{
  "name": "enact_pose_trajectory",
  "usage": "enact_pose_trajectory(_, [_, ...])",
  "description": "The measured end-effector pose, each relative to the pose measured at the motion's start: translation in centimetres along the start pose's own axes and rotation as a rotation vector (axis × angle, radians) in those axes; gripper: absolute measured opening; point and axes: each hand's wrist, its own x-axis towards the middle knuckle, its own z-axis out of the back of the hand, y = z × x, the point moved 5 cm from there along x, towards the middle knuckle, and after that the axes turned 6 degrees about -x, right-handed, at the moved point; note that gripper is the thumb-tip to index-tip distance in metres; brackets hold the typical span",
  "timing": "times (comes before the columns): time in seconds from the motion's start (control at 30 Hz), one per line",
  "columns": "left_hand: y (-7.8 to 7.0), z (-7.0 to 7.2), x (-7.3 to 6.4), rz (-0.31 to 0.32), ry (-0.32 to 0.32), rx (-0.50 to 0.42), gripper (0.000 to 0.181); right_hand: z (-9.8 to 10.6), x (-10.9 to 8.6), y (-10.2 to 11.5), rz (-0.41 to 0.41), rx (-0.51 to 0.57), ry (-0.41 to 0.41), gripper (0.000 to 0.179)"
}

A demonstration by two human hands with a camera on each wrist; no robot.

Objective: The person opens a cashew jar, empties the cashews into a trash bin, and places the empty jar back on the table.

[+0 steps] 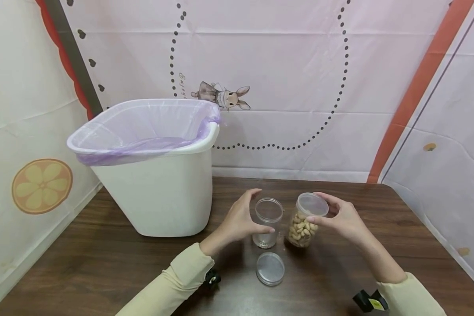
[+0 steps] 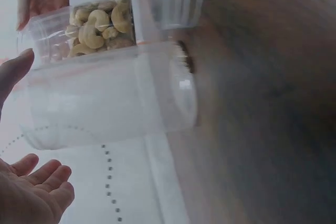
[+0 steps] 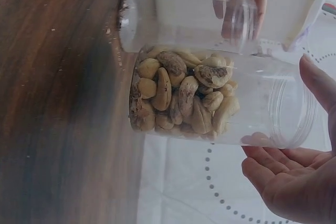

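In the head view my right hand (image 1: pixel 341 217) holds a clear jar of cashews (image 1: pixel 301 230) near its top, thumb in front and fingers behind. A translucent lid (image 1: pixel 313 204) covers this jar. The right wrist view shows the cashews (image 3: pixel 181 95) filling its lower part. Just left of it stands an empty clear jar (image 1: pixel 265 239), upright on the table. My left hand (image 1: pixel 238 219) spreads around that jar, and the left wrist view shows a gap between its fingers (image 2: pixel 58 179) and the wall. A round clear lid (image 1: pixel 270 268) lies in front of the empty jar.
A white bin (image 1: pixel 170 193) with a purple liner bag (image 1: pixel 142 147) stands at the left on the brown wooden table (image 1: pixel 332 281). Printed cloth (image 1: pixel 280 66) hangs behind and at both sides. A few crumbs (image 3: pixel 53 30) dot the tabletop.
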Motion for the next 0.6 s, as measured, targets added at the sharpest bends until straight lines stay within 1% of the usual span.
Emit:
enact_pose_trajectory(0.13, [-1.1, 0.4, 0.2, -0.016, -0.002, -0.010, 0.099, 0.6, -0.3, 0.4, -0.016, 0.014, -0.003, 0.067])
enact_pose_trajectory(0.27, [-2.2, 0.4, 0.4, -0.042, 0.006, -0.020, 0.099, 1.4, -0.6, 1.1, -0.024, 0.025, -0.010, 0.066])
enact_pose_trajectory(0.5, [-4.2, 0.0, 0.8, -0.087, 0.038, -0.020, 0.099, 2.7, -1.1, 2.3, -0.031, 0.065, -0.026, 0.065])
enact_pose_trajectory(0.6, [-4.8, -0.4, 0.9, -0.092, 0.052, -0.014, 0.099, 3.0, -1.3, 2.6, -0.023, 0.082, -0.037, 0.065])
